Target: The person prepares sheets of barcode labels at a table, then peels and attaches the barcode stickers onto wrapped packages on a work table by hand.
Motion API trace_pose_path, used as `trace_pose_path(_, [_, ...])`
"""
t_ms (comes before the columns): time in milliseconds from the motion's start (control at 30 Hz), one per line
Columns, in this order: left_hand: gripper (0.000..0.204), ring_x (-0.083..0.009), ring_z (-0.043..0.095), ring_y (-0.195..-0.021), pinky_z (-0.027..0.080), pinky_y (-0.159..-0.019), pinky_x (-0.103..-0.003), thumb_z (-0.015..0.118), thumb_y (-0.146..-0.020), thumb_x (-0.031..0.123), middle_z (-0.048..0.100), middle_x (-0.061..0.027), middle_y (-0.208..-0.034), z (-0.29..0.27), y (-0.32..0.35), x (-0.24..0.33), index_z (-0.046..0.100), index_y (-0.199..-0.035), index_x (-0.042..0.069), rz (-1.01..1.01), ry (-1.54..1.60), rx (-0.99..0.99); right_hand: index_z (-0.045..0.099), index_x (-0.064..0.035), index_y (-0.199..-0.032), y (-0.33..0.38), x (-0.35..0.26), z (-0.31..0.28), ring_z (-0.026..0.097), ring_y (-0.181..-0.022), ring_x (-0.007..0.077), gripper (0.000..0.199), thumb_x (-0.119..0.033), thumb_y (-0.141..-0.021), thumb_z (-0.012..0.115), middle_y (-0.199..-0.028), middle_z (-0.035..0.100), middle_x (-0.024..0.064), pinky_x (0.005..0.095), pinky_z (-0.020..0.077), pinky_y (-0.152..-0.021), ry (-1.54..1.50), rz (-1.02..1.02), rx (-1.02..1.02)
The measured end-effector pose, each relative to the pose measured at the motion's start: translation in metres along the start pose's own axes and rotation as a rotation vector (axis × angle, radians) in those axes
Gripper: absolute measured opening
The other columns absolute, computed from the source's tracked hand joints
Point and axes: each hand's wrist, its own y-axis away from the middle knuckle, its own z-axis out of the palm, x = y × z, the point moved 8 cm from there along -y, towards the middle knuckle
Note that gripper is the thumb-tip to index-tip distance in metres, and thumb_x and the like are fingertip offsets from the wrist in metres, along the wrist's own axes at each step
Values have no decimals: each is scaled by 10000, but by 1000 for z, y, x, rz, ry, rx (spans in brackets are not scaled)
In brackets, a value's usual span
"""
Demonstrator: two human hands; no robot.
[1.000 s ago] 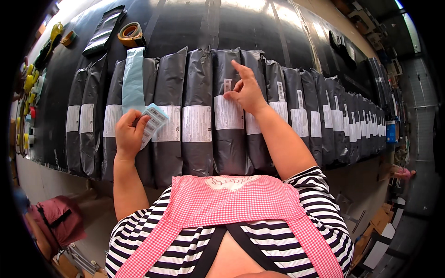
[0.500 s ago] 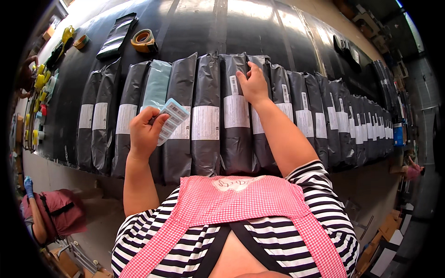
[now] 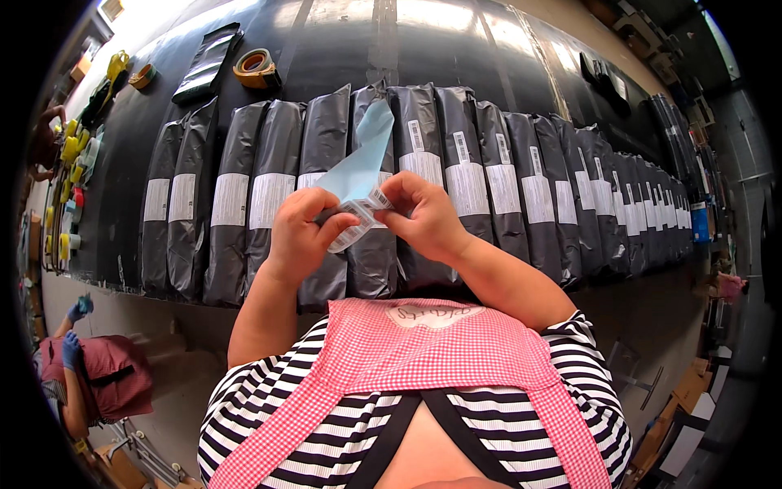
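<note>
My left hand (image 3: 300, 238) grips a strip of white labels on pale blue backing paper (image 3: 358, 163), whose free end sticks up and away from me. My right hand (image 3: 425, 215) pinches a white label (image 3: 358, 224) at the near end of that strip, close against the left fingers. Both hands hover over a long row of dark grey mailer bags (image 3: 326, 138) laid side by side on a black table (image 3: 342, 41). Most bags carry a white label across the middle.
A roll of brown tape (image 3: 257, 67), a flat black pouch (image 3: 208, 61) and a smaller tape roll (image 3: 142, 76) lie at the table's far left. Yellow items (image 3: 69, 147) line the left edge. Another person in blue gloves (image 3: 72, 349) crouches at lower left. Cardboard boxes sit lower right.
My right hand has left the bag it was pressing and come back to the label strip. My left hand has raised the strip toward the middle, so both hands now meet on it.
</note>
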Motion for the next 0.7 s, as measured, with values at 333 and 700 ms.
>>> trace_pose_path(333, [119,-236,602,-714,454,-627,-324,731,-775,44,628,-107,-767,-6,9,-20,642,-847,12,-257,112,-10,593,-10,-1030,-5,5,0,638,-759,87,213,-5,-834,677,-840,679,58,244,505,-686,120,66,85])
trace_pose_path(700, [149,-266,610,-795,455,-762,-352,721,-760,29,652,-89,-866,-29,2,-3,652,-891,26,-37,36,36,639,-11,-902,-22,19,26,640,-828,88,162,5,-793,758,-872,675,29,240,529,-758,-186,273,-163])
